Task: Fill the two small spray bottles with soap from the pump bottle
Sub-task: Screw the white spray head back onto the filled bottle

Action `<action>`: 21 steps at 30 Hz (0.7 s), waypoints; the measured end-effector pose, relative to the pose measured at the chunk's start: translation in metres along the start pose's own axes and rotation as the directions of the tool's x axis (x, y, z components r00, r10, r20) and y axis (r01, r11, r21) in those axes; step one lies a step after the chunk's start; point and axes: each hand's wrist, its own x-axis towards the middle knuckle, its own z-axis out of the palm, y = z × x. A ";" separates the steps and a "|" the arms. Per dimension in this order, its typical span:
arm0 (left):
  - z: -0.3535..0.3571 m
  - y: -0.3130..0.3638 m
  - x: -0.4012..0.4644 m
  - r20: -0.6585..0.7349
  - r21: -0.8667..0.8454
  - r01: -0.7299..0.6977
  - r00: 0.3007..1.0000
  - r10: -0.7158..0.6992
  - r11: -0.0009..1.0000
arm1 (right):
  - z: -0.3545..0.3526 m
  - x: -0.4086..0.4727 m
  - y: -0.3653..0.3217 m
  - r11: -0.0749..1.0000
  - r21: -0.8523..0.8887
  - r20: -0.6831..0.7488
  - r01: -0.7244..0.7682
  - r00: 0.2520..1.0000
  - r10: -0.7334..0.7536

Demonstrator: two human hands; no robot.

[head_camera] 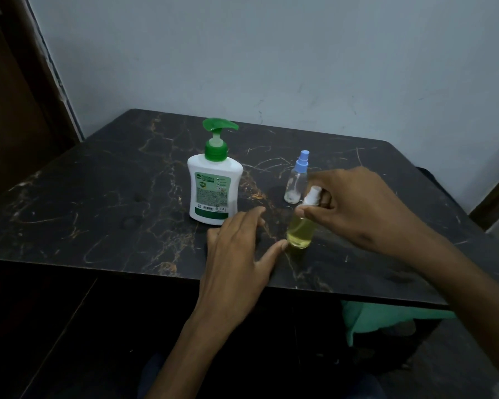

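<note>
Both forearms are bare from the bottom edge of the picture up to the wrists, with no sleeve or cuff showing anywhere along them. The left hand [236, 249] and the right hand [366, 205] carry no glove, ring, watch or band on any part that shows. Low in the picture, between the forearms, a dim blue-grey patch may be clothing over the lap, and a fold of green fabric [366, 318] shows beneath the right forearm, though whether it is worn cannot be told.
</note>
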 end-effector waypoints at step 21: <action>0.003 0.002 -0.002 -0.007 0.066 -0.006 1.000 0.006 0.998 | -0.025 0.017 0.037 0.992 -0.104 -0.142 -0.066 0.989 0.050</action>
